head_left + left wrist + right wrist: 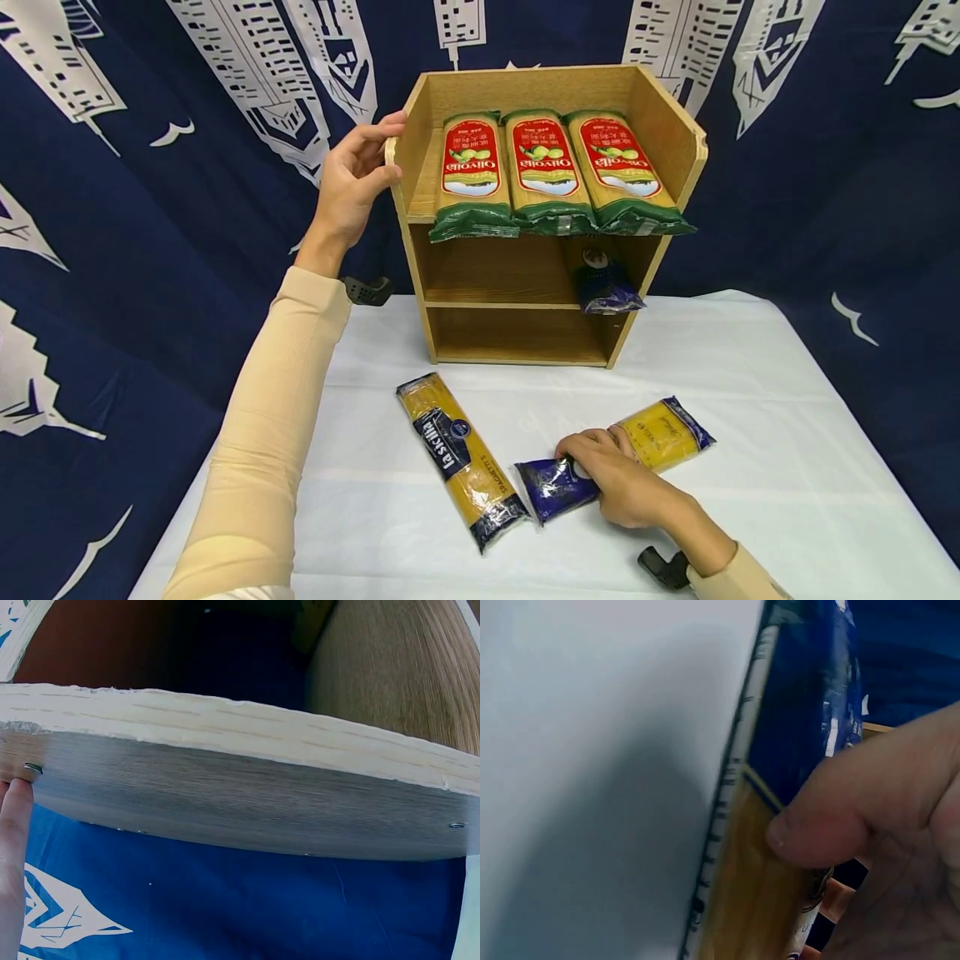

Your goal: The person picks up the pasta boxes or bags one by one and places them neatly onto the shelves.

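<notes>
Right hand down on the white table, fingers curled round 1 blue-and-yellow spaghetti pack lying flat near the front edge; the right wrist view shows the thumb pressed on its wrapper. Just left of it, apart, lies 1 more blue-and-yellow pack, angled. That makes 2 on the table. Left hand is up at the wooden shelf, fingers lightly curved around the top front corner of its left side panel, touching it. On the top level: 3 red-and-green packs side by side, ends overhanging. On the middle level, 1 blue pack pokes out at the right.
</notes>
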A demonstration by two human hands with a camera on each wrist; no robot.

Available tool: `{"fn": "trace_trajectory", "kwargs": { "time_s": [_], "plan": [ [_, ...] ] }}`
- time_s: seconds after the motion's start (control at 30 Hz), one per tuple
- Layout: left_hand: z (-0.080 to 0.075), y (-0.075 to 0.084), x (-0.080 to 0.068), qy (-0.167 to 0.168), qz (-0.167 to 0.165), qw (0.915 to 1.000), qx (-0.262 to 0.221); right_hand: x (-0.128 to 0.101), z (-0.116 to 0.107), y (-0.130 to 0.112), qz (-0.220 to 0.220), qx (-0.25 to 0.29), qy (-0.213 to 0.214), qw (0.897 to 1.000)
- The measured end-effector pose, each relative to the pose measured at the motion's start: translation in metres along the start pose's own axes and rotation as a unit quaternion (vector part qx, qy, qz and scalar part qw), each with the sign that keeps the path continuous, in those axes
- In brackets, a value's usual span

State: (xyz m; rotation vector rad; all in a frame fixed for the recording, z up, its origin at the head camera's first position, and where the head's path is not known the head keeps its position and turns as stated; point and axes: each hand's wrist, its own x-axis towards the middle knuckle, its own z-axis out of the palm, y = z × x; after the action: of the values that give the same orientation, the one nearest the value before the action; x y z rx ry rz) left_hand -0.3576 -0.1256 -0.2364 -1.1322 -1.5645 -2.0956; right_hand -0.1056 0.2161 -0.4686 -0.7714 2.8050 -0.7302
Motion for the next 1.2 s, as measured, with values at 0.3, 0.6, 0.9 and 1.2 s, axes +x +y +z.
{"fn": "trace_trajectory", "kwargs": {
  "time_s": [0.3, 0.6, 0.9, 1.2],
  "plan": [
    [-0.001, -0.001, -0.002, 0.007, -0.013, 0.9999, 0.002, -0.025, 0.013, -0.009, 0.039, 0.05, 0.087, 0.994],
    [0.001, 0.001, -0.001, 0.01, -0.013, 0.9999, -0.002, -0.046, 0.021, -0.023, 0.247, 0.123, 0.198, 0.941],
    [0.004, 0.002, -0.001, 0.015, -0.029, 0.9995, -0.006, -0.047, 0.022, -0.03, 0.411, 0.348, 0.206, 0.817],
    [0.002, 0.003, -0.002, 0.02, -0.031, 0.9993, -0.01, -0.043, 0.021, -0.055, 0.404, 0.6, 0.242, 0.647]
  ]
}}
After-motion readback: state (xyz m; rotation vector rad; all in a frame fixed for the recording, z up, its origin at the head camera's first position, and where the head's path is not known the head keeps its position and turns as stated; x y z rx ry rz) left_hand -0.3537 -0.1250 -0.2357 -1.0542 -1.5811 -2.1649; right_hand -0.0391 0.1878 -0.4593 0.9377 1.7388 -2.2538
